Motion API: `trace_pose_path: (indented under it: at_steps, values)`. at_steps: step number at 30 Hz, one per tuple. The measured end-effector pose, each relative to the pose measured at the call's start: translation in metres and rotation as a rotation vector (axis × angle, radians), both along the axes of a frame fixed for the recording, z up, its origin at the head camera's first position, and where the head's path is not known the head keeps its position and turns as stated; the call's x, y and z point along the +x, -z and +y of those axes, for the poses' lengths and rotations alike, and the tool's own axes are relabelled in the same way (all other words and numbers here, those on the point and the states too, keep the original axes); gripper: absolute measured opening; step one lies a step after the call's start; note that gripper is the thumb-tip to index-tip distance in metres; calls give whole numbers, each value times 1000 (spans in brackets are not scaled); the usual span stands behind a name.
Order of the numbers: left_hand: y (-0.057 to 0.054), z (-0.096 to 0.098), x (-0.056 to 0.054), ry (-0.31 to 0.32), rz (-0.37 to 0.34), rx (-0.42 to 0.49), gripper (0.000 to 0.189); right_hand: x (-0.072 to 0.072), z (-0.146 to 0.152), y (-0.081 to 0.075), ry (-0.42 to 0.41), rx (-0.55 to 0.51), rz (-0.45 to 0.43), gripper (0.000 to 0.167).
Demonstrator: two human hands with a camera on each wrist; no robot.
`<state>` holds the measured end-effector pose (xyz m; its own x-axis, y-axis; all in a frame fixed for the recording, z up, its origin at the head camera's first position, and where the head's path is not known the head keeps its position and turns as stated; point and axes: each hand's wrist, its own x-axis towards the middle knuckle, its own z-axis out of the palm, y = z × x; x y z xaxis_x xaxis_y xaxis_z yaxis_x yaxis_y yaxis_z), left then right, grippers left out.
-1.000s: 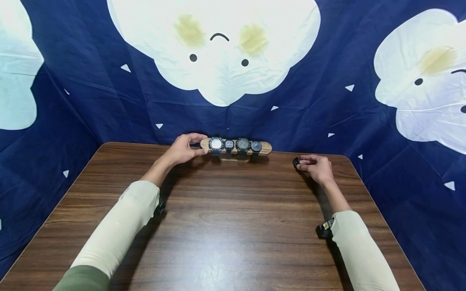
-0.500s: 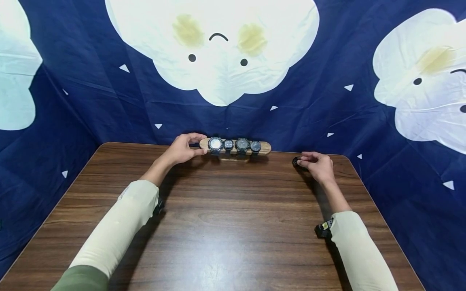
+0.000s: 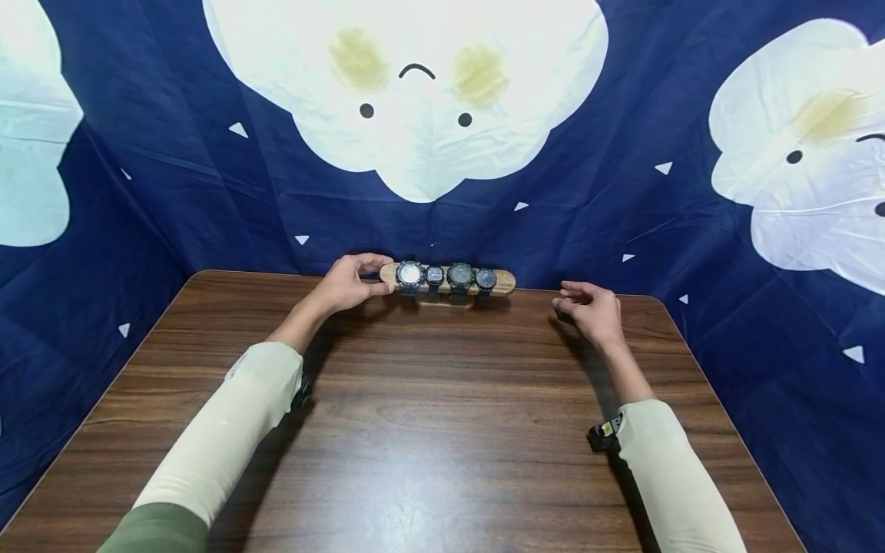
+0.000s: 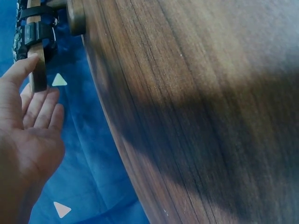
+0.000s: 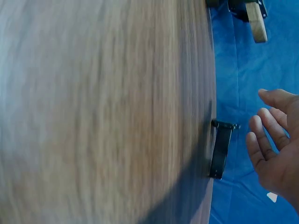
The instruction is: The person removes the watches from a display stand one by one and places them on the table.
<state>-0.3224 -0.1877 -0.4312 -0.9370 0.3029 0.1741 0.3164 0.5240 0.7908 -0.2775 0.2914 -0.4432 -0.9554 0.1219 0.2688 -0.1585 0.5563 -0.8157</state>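
Note:
A light wooden watch bar (image 3: 508,283) stands at the back of the table, with several dark watches (image 3: 461,275) strapped round it. My left hand (image 3: 347,284) holds the bar's left end between thumb and fingers; in the left wrist view, the thumb lies against the bar end (image 4: 39,80). Over at the back right, my right hand (image 3: 596,315) hovers with loose, spread fingers by a black watch (image 5: 220,153). That watch rests on the table near its far edge, and the right wrist view shows a gap between it and the fingertips. Fingers mostly hide it in the head view.
The brown wooden table (image 3: 429,399) ends just behind the bar and the loose watch. A dark blue cloth (image 3: 228,192) with white clouds hangs close behind and on both sides. A small support foot (image 4: 76,17) under the bar stands on the table.
My right hand has let go of the black watch and lifted slightly, moving a little left. The left hand and the watch bar have stayed in place.

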Motion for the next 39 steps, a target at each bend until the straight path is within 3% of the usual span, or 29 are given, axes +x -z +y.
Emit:
trace_pose_path:
  at_steps: [12, 20, 39]
  values:
    - [0, 0, -1, 5, -15, 20, 51, -1, -28, -5, -44, 40, 14, 44]
    - [-1, 1, 0, 10, -14, 8, 52, -2, -53, -10, -107, -32, 14, 51]
    - [-3, 1, 0, 2, -20, 1, 53, -13, -88, -8, -173, -54, 21, 55]
